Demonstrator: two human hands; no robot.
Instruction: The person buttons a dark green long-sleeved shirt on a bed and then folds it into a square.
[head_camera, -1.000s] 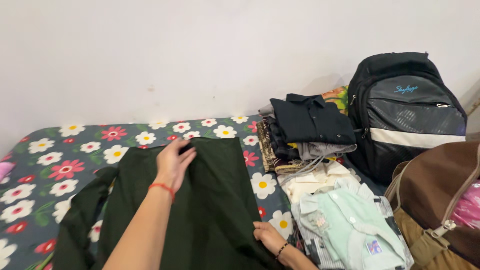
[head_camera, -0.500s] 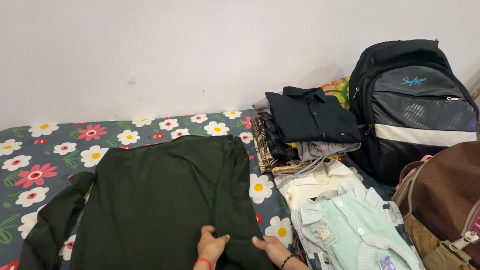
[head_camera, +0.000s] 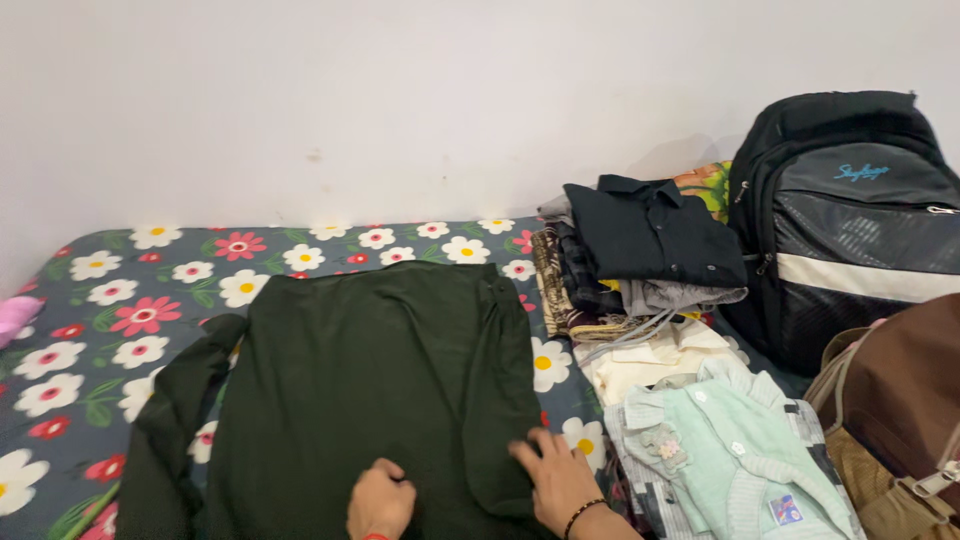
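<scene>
A second ago my left hand (head_camera: 380, 500) lay flat near the top edge of the dark green garment (head_camera: 370, 380); now it sits curled at the near hem, close to my right hand (head_camera: 558, 478). My right hand has opened out, fingers spread flat across the garment's folded right edge. The right side of the garment now lies folded over in a narrow strip.

Both hands sit low at the bottom edge of the view, close together. The left hand (head_camera: 380, 500) is curled, knuckles up, fingers tucked under. The right hand (head_camera: 556, 478) lies flat, palm down, fingers spread forward, a dark beaded band at its wrist.
</scene>
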